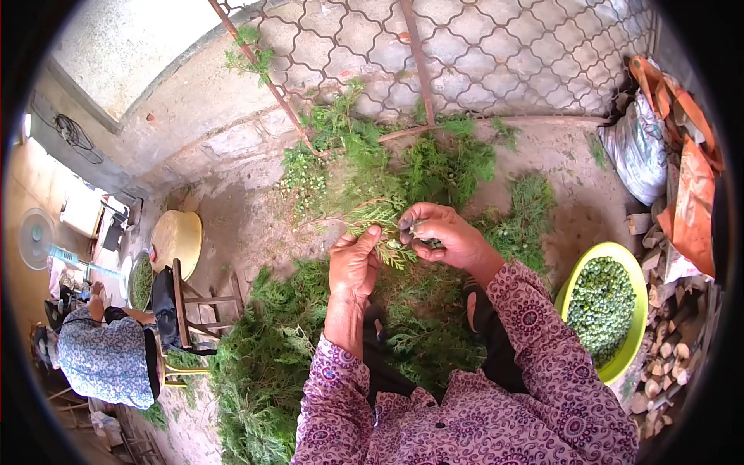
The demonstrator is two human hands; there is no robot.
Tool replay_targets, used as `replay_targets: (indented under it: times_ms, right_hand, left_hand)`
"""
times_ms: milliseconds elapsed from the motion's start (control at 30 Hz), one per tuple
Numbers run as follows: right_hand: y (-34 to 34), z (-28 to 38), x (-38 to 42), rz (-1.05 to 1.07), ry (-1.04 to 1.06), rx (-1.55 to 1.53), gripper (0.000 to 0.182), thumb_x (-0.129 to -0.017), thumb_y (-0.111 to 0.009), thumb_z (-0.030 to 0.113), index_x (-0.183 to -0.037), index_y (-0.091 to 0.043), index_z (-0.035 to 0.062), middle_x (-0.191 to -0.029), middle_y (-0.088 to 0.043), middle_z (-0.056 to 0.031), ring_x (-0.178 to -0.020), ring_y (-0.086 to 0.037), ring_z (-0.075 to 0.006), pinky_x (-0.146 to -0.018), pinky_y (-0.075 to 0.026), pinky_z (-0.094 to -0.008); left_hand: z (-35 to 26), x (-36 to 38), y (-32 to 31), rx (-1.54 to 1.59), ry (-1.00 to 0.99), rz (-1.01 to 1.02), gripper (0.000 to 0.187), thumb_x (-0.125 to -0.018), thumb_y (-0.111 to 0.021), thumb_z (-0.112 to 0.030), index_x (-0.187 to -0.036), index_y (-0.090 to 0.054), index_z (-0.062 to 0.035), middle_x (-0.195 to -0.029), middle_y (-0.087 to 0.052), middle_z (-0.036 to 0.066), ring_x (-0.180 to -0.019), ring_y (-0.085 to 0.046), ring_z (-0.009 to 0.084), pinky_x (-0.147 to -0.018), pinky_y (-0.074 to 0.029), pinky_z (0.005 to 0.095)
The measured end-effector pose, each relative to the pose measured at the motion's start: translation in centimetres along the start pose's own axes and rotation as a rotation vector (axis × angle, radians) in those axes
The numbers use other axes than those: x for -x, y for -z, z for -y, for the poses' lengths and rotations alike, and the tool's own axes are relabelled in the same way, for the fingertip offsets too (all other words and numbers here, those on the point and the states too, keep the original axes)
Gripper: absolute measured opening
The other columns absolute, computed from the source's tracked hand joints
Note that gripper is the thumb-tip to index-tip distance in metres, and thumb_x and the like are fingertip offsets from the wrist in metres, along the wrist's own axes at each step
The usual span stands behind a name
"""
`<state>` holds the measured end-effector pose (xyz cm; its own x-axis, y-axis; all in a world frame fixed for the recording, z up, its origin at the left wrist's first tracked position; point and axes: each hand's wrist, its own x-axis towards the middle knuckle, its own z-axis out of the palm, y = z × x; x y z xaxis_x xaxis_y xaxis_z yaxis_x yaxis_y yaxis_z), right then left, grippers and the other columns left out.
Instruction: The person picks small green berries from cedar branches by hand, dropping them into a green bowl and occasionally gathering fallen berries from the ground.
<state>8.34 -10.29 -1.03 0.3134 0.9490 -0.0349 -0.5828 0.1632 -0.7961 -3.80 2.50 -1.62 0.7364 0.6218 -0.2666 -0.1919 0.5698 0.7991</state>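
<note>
My left hand (353, 267) pinches a flat green evergreen sprig (370, 215) between thumb and fingers, in front of my chest. Just to its right, my right hand (448, 234) has its fingers curled in, with dark-stained fingertips beside the sprig. Whatever lies inside those fingers is too small and covered to make out. Below both hands, cut evergreen branches (267, 341) are heaped on the ground around my legs. More leafy branches (446, 163) lie beyond my hands, towards the wall.
At right stands a lime-green basin (616, 370) holding many small green cones or berries (601, 306). Split firewood (666, 356) and a white sack (637, 151) lie beyond it. A metal lattice (511, 62) leans on the wall. Another person (105, 353) sits at left near a wooden chair (213, 301).
</note>
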Motion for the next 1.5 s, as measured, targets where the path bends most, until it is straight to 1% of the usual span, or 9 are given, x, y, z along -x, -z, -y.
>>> replay_targets:
  times_ms: [100,167,333,433,600,767,967,1233,1500]
  right_hand:
    - [-0.6,0.2,0.2,-0.061,-0.016,0.121,0.015,-0.082,-0.057,0.016,-0.087,-0.053,0.0025,-0.071,-0.053,-0.0008,-0.051,-0.045,-0.0053,-0.042,-0.031,-0.0179]
    - [-1.1,0.1,0.2,-0.061,-0.059,0.459,0.019,-0.080,-0.061,0.018,-0.087,-0.053,0.0033,-0.071,-0.052,0.0013,-0.054,-0.045,-0.0040,-0.045,-0.033,-0.0176]
    - [-0.8,-1.1,-0.3,-0.059,0.010,0.579,0.024,-0.077,-0.066,0.023,-0.081,-0.055,0.0022,-0.063,-0.050,0.0013,-0.052,-0.047,-0.0046,-0.046,-0.036,-0.0191]
    - [-0.8,-1.0,-0.2,-0.125,-0.062,0.405,0.021,-0.078,-0.065,0.022,-0.080,-0.055,0.0028,-0.062,-0.050,0.0014,-0.049,-0.044,-0.0036,-0.043,-0.033,-0.0190]
    - [0.2,-1.4,-0.1,0.075,-0.067,-0.023,0.009,-0.081,-0.058,0.013,-0.081,-0.055,0.0042,-0.061,-0.051,0.0000,-0.043,-0.038,-0.0048,-0.039,-0.026,-0.0196]
    - [0.2,-0.8,0.4,0.140,-0.052,-0.301,0.008,-0.084,-0.052,0.012,-0.084,-0.054,0.0040,-0.067,-0.052,-0.0037,-0.046,-0.041,-0.0078,-0.039,-0.028,-0.0202]
    - [2.8,-0.1,0.7,0.134,0.017,-0.495,0.016,-0.087,-0.048,0.018,-0.087,-0.053,0.0032,-0.078,-0.052,-0.0079,-0.052,-0.041,-0.0084,-0.041,-0.033,-0.0184]
    - [8.3,2.7,10.1,-0.276,0.292,-0.522,0.012,-0.086,-0.051,0.017,-0.081,-0.052,0.0062,-0.073,-0.053,-0.0055,-0.052,-0.045,-0.0094,-0.039,-0.032,-0.0186]
    - [18.6,1.4,31.8,-1.166,0.527,-0.361,0.004,-0.083,-0.052,0.011,-0.081,-0.050,0.0079,-0.065,-0.050,-0.0027,-0.049,-0.045,-0.0104,-0.036,-0.031,-0.0191]
  left_hand:
    - [0.2,-0.2,0.1,-0.001,-0.069,-0.055,0.008,-0.076,-0.066,-0.005,-0.080,-0.059,-0.0041,-0.071,-0.061,0.005,-0.053,-0.055,0.0107,-0.043,-0.043,0.0226]
    - [0.6,-0.4,0.6,-0.034,-0.092,-0.072,0.008,-0.075,-0.067,-0.006,-0.077,-0.059,-0.0051,-0.069,-0.061,0.004,-0.050,-0.052,0.0089,-0.042,-0.039,0.0212]
    - [1.0,-0.3,0.5,-0.067,-0.074,-0.006,0.007,-0.075,-0.066,-0.005,-0.079,-0.061,-0.0056,-0.072,-0.062,0.003,-0.058,-0.057,0.0102,-0.047,-0.044,0.0229]
    - [0.7,0.1,-0.4,0.012,-0.050,0.043,0.005,-0.077,-0.064,-0.005,-0.080,-0.060,-0.0049,-0.071,-0.062,0.004,-0.058,-0.057,0.0119,-0.048,-0.047,0.0253]
    - [0.7,0.2,0.1,0.175,0.080,0.266,0.004,-0.079,-0.062,-0.006,-0.080,-0.058,-0.0044,-0.073,-0.061,0.006,-0.062,-0.059,0.0149,-0.054,-0.051,0.0291]
    - [1.0,0.1,0.4,0.316,0.062,0.259,0.006,-0.081,-0.059,-0.009,-0.081,-0.058,-0.0036,-0.075,-0.061,0.006,-0.070,-0.061,0.0176,-0.065,-0.054,0.0339]
    - [1.7,0.0,1.3,0.220,0.092,0.279,0.013,-0.082,-0.058,-0.017,-0.088,-0.056,-0.0059,-0.083,-0.060,0.005,-0.074,-0.058,0.0211,-0.061,-0.049,0.0401]
    - [3.4,1.5,4.4,-0.090,0.096,0.093,0.022,-0.079,-0.063,-0.024,-0.090,-0.055,-0.0068,-0.063,-0.054,0.004,-0.055,-0.054,0.0186,-0.050,-0.047,0.0363]
    - [-1.9,6.0,10.7,-0.178,-0.070,-0.069,0.016,-0.080,-0.061,-0.026,-0.073,-0.051,-0.0151,-0.046,-0.036,-0.004,-0.041,-0.038,0.0104,-0.043,-0.035,0.0272]
